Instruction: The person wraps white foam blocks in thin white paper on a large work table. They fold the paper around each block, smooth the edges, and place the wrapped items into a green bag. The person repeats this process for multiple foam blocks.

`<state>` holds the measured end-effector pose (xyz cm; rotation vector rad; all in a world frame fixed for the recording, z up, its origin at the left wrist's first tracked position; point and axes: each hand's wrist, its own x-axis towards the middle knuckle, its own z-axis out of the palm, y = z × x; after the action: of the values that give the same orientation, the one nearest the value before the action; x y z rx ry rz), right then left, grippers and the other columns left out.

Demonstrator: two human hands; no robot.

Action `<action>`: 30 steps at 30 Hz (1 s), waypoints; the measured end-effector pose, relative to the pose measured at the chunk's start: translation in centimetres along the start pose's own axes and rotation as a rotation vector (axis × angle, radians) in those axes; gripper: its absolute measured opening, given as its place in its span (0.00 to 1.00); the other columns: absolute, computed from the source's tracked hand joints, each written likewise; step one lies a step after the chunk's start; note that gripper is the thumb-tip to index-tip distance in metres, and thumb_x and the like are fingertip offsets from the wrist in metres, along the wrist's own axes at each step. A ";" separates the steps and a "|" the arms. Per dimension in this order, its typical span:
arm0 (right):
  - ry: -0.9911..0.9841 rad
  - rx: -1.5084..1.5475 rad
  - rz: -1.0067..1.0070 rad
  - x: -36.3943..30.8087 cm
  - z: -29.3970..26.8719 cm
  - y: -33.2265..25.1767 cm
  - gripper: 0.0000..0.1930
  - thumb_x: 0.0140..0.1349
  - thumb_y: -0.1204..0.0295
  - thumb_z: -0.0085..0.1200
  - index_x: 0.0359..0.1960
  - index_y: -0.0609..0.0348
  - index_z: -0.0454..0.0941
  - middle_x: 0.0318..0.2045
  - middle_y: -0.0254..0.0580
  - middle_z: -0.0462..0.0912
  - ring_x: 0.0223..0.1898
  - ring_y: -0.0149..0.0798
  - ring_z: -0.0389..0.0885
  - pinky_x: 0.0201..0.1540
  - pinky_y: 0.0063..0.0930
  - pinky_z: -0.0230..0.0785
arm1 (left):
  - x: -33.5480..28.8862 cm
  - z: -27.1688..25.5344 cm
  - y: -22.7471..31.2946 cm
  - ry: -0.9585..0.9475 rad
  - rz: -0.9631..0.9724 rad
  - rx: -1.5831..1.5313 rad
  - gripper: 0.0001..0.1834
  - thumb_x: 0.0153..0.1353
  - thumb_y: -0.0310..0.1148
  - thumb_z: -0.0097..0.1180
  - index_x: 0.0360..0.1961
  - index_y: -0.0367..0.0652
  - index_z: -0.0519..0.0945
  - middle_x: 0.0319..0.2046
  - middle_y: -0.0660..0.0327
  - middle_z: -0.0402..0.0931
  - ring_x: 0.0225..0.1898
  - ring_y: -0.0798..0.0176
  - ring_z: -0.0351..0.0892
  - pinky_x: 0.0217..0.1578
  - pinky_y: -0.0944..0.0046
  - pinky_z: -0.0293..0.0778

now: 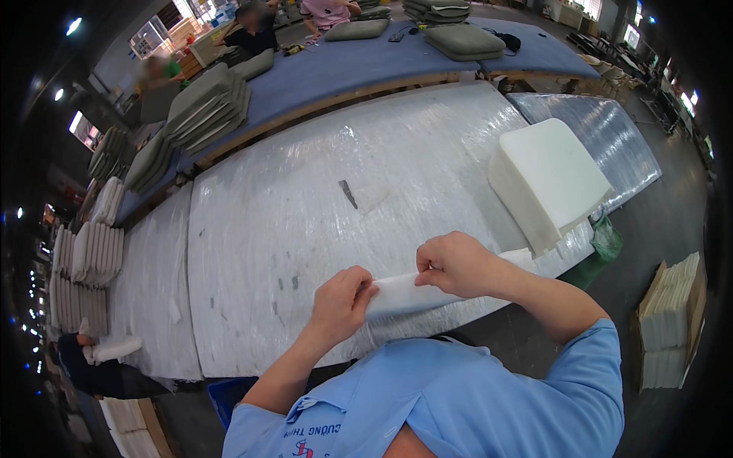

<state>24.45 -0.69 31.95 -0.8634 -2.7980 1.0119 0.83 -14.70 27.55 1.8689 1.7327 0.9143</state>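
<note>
Left hand (341, 299) closed on the near-left end of a white foam strip (401, 294); fingers curled over its top edge, thumb side toward the body. Right hand (456, 263) pinched shut on the same strip, just right of its middle. Hands close together, not touching, with a short bare length of foam between them.

Strip held at the near edge of the plastic-wrapped table (305, 206), long axis running left to right and rising slightly toward the right, far end pointing at the foam stack (546, 179). Right end of the strip reaching just beside the base of that stack; contact cannot be told.

Beyond the grip, away from the body: wide bare plastic sheet. Left of the grip: table edge, then floor. Right of the grip: foam stack near the table's right edge, well apart from the left hand. Below the grip: table edge and blue shirt (458, 397). Far side: blue bench (366, 65) with grey cushions (206, 107), well apart.
</note>
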 end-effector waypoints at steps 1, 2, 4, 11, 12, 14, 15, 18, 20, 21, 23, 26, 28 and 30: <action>0.021 0.002 -0.008 0.4 0.7 0.7 0.13 0.61 0.61 0.67 0.34 0.59 0.83 0.29 0.48 0.85 0.34 0.52 0.84 0.38 0.44 0.74 | 0.1 0.0 -0.1 -0.009 -0.009 -0.005 0.06 0.67 0.30 0.61 0.40 0.39 0.78 0.32 0.52 0.80 0.32 0.51 0.82 0.35 0.57 0.77; 0.040 0.002 -0.021 0.7 0.7 0.8 0.13 0.61 0.62 0.67 0.33 0.60 0.83 0.28 0.47 0.84 0.32 0.52 0.83 0.36 0.44 0.73 | 0.2 -0.1 -0.2 -0.014 -0.020 -0.009 0.06 0.68 0.30 0.61 0.40 0.39 0.78 0.32 0.52 0.80 0.32 0.51 0.82 0.36 0.56 0.78; 0.017 0.062 0.030 0.9 0.6 1.0 0.13 0.62 0.62 0.66 0.33 0.60 0.83 0.27 0.48 0.84 0.32 0.53 0.83 0.36 0.44 0.73 | 0.4 -0.3 0.0 -0.026 -0.032 -0.013 0.07 0.68 0.32 0.61 0.41 0.39 0.79 0.33 0.51 0.81 0.33 0.50 0.83 0.37 0.56 0.78; 0.051 0.075 0.072 1.3 1.0 1.5 0.12 0.64 0.62 0.63 0.35 0.58 0.85 0.28 0.52 0.85 0.32 0.55 0.84 0.36 0.45 0.72 | 2.1 0.6 3.5 0.008 0.245 0.375 0.17 0.72 0.46 0.57 0.44 0.41 0.82 0.33 0.50 0.81 0.35 0.47 0.82 0.36 0.51 0.76; 0.041 0.060 0.052 1.4 1.0 1.5 0.12 0.65 0.62 0.63 0.36 0.59 0.85 0.29 0.52 0.85 0.32 0.55 0.84 0.36 0.45 0.72 | 2.3 1.0 3.5 -0.030 0.207 0.396 0.19 0.72 0.48 0.56 0.43 0.41 0.83 0.32 0.50 0.81 0.35 0.47 0.82 0.36 0.50 0.75; 0.025 0.029 0.019 1.6 1.0 1.5 0.12 0.66 0.62 0.61 0.37 0.59 0.86 0.29 0.52 0.85 0.33 0.55 0.84 0.37 0.46 0.72 | 3.2 1.3 2.7 -0.189 0.078 0.438 0.19 0.74 0.47 0.52 0.39 0.42 0.84 0.32 0.50 0.81 0.36 0.47 0.81 0.37 0.48 0.75; 0.001 0.030 -0.001 1.6 1.1 1.5 0.12 0.66 0.62 0.61 0.37 0.59 0.86 0.29 0.52 0.85 0.33 0.55 0.84 0.37 0.46 0.72 | 3.7 1.4 2.5 -0.271 0.014 0.457 0.20 0.75 0.47 0.50 0.37 0.42 0.84 0.32 0.51 0.80 0.37 0.47 0.81 0.38 0.47 0.75; -0.004 0.045 -0.057 1.7 0.8 2.2 0.12 0.67 0.63 0.60 0.40 0.60 0.86 0.30 0.52 0.86 0.33 0.55 0.84 0.37 0.46 0.73 | 4.7 1.3 2.8 -0.343 -0.059 0.366 0.23 0.77 0.46 0.45 0.33 0.43 0.84 0.33 0.52 0.82 0.39 0.45 0.81 0.41 0.46 0.76; 0.081 0.080 -0.101 1.5 0.2 3.7 0.12 0.67 0.63 0.60 0.41 0.59 0.87 0.29 0.51 0.86 0.34 0.54 0.84 0.38 0.46 0.73 | 4.8 1.6 2.9 -0.332 -0.026 0.364 0.23 0.77 0.46 0.44 0.35 0.44 0.85 0.34 0.53 0.82 0.40 0.45 0.82 0.42 0.47 0.77; 0.082 0.089 -0.017 1.6 -1.3 3.0 0.13 0.68 0.63 0.60 0.42 0.60 0.87 0.30 0.51 0.86 0.34 0.53 0.85 0.38 0.45 0.74 | 4.7 1.5 2.8 -0.322 -0.023 0.366 0.23 0.77 0.45 0.43 0.36 0.44 0.85 0.34 0.53 0.82 0.40 0.45 0.82 0.42 0.47 0.77; 0.084 0.105 0.151 0.7 -4.8 1.4 0.13 0.68 0.63 0.59 0.43 0.60 0.87 0.31 0.51 0.86 0.35 0.52 0.85 0.39 0.44 0.75 | 4.6 1.4 2.7 -0.339 -0.054 0.366 0.23 0.77 0.45 0.43 0.37 0.43 0.85 0.35 0.53 0.83 0.41 0.45 0.82 0.43 0.47 0.77; -0.022 0.020 0.055 -1.4 -6.0 1.2 0.13 0.68 0.61 0.60 0.40 0.57 0.88 0.33 0.48 0.88 0.40 0.53 0.86 0.44 0.45 0.77 | 4.7 1.5 2.7 -0.345 -0.056 0.368 0.23 0.77 0.45 0.43 0.38 0.43 0.86 0.35 0.53 0.83 0.41 0.45 0.82 0.43 0.48 0.77; -0.034 -0.094 0.023 -2.4 -5.2 0.7 0.12 0.67 0.61 0.61 0.40 0.56 0.88 0.34 0.46 0.88 0.40 0.52 0.87 0.44 0.44 0.77 | 4.7 1.5 2.6 -0.336 -0.056 0.370 0.23 0.77 0.45 0.43 0.37 0.43 0.86 0.35 0.53 0.83 0.41 0.46 0.82 0.43 0.48 0.77; -0.019 -0.173 0.003 -3.4 -3.8 0.5 0.12 0.66 0.60 0.61 0.39 0.55 0.88 0.35 0.44 0.88 0.40 0.51 0.87 0.44 0.44 0.78 | 4.8 1.6 2.6 -0.325 -0.053 0.365 0.23 0.77 0.46 0.44 0.37 0.43 0.86 0.34 0.53 0.83 0.40 0.46 0.82 0.43 0.48 0.77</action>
<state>28.37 0.07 35.06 -0.8785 -2.9355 0.7910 3.82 -10.14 29.13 2.0434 1.8175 0.2599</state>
